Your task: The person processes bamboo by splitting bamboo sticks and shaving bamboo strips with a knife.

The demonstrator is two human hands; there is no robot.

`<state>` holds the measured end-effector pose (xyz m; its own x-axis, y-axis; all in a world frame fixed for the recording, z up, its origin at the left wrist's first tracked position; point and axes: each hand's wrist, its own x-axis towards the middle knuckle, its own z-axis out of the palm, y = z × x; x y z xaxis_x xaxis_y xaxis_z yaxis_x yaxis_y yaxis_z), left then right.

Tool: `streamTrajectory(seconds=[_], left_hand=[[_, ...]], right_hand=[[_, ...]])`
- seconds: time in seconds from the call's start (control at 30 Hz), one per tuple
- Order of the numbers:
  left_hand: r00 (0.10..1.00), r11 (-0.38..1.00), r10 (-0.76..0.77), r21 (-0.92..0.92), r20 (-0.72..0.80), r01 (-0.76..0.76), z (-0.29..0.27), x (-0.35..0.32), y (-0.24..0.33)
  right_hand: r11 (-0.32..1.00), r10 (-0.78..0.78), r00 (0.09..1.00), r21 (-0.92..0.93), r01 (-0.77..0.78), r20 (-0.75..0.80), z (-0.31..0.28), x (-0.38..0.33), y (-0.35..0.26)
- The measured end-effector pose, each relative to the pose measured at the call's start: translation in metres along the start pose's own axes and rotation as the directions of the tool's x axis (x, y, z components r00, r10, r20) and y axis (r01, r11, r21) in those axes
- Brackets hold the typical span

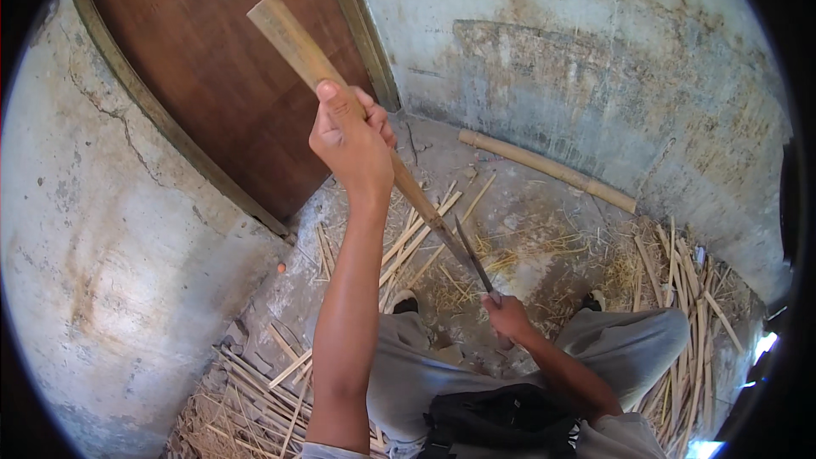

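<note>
My left hand (355, 138), raised in front of me, is wrapped round a long bamboo strip (294, 37). The strip slants from the upper left down toward my right hand, and its lower end looks darker and narrower. Low between my knees, my right hand (508, 318) grips the handle of a knife (474, 257) with a dark blade pointing up and left. The blade lies close beside the lower end of the bamboo strip; whether they touch I cannot tell.
Split bamboo sticks (406, 242) lie on the floor ahead, with more piles at the left (255, 382) and right (693, 331). A whole bamboo pole (552, 170) rests along the stained wall (586, 59). A brown door (212, 59) stands at the left. Straw-like shavings (510, 251) litter the floor.
</note>
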<state>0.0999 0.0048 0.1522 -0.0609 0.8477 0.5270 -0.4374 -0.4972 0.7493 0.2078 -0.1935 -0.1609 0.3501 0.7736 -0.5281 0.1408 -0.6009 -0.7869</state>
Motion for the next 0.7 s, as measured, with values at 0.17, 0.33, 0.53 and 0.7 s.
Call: streamTrajectory(seconds=[0.17,0.33,0.53,0.7], left_hand=[[1.000,0.999,-0.015,-0.049,0.019,0.016,0.011,0.004,-0.006],[0.997,0.999,0.018,-0.034,0.079,-0.015,0.028,-0.001,-0.001],[0.998,0.999,0.041,-0.017,0.044,-0.040,0.020,0.002,-0.010],[0.997,0.999,0.044,-0.022,0.063,-0.043,0.030,-0.006,-0.009]], right_hand=[[0.897,-0.437,0.888,0.007,0.442,-0.147,-0.017,-0.038,-0.090],[0.882,-0.467,0.852,-0.053,0.468,-0.236,-0.006,-0.001,-0.061],[0.968,-0.250,0.957,-0.023,0.250,-0.149,-0.016,-0.003,-0.031],[0.921,-0.387,0.916,-0.004,0.389,-0.109,-0.033,-0.040,-0.104]])
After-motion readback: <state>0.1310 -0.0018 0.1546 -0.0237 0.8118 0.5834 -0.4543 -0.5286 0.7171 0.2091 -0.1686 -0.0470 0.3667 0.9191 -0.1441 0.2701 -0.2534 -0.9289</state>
